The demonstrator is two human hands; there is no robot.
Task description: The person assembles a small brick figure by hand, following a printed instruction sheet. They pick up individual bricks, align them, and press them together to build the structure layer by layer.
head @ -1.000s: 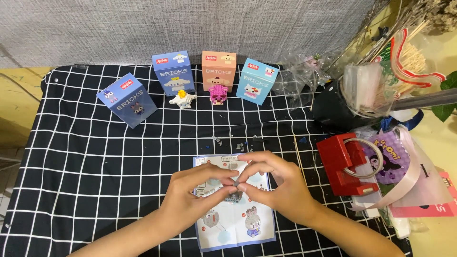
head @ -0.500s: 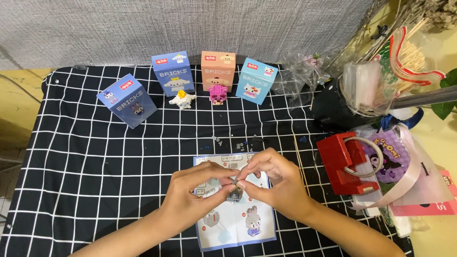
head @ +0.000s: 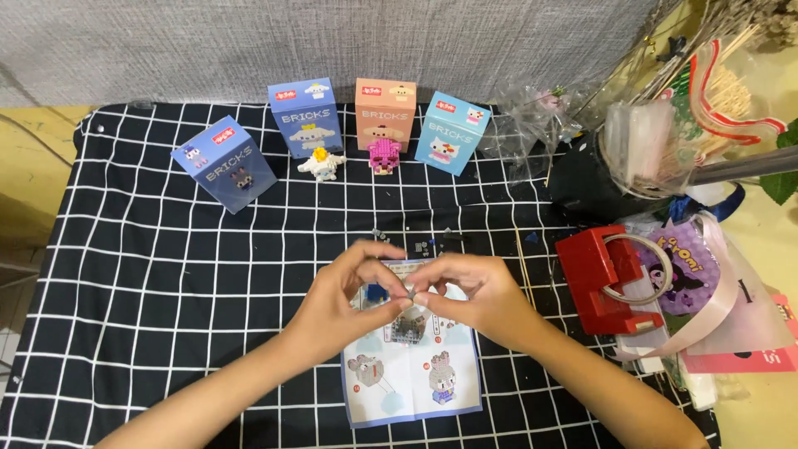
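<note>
1. Where the frame is nearest the camera, an instruction sheet (head: 411,374) is laid flat on the black grid cloth (head: 150,299), figure drawings facing up, presumably so it can be read while both hands are busy above it.
2. Just over the sheet's upper part, the left hand (head: 349,295) and right hand (head: 470,291) are brought together, fingertips meeting; a tiny grey brick piece (head: 409,293) is pinched between them. Each hand's thumb and forefinger are pressed together on that piece, other fingers curled loosely, a hold that suits a part this small.
3. What exactly the piece is cannot be told; too small and half hidden by fingers.
4. Just beyond the hands, small loose bricks (head: 424,243) are scattered on the cloth, kept within reach.
5. To the right, a red tape dispenser (head: 603,278) is set near a purple printed bag (head: 690,274) and clutter, apart from the working spot.
6. Further back, a blue box (head: 223,162) is stood at an angle on the left; a second blue box (head: 304,116), an orange box (head: 385,112) and a light-blue box (head: 453,131) are lined up upright, fronts facing the person.
7. In front of the row, a white figure (head: 320,163) and a pink figure (head: 384,155) are stood, each before a box, seemingly for display.
8. Farthest back, a grey fabric backdrop (head: 332,41) is hung.
</note>
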